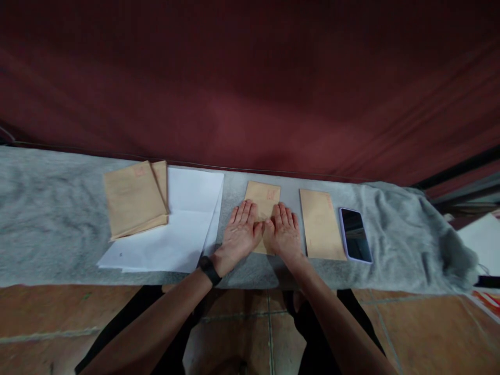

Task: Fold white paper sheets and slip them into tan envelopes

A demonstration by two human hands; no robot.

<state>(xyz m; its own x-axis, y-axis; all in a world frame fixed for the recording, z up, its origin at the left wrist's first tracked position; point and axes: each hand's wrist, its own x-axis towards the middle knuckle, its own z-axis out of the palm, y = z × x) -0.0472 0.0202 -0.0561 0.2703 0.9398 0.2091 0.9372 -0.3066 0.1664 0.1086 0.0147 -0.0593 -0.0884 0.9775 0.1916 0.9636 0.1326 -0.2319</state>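
A brown paper envelope (262,191) with red print near its upper right corner lies on the grey cloth in the middle. My left hand (242,229) is laid flat over its left side, fingers stretched out. Over the right side rests my right hand (286,229), also flat, its thumb close to the left thumb. Both hands hide much of the envelope's middle. Just to the right of my right hand is a second brown envelope (322,225).
A stack of brown envelopes (136,200) overlaps white paper sheets (175,239) on the left. A phone (355,235) in a light purple case lies at right. The grey cloth (50,219) covers a narrow surface against a dark red curtain (250,104). Tiled floor (242,333) shows below.
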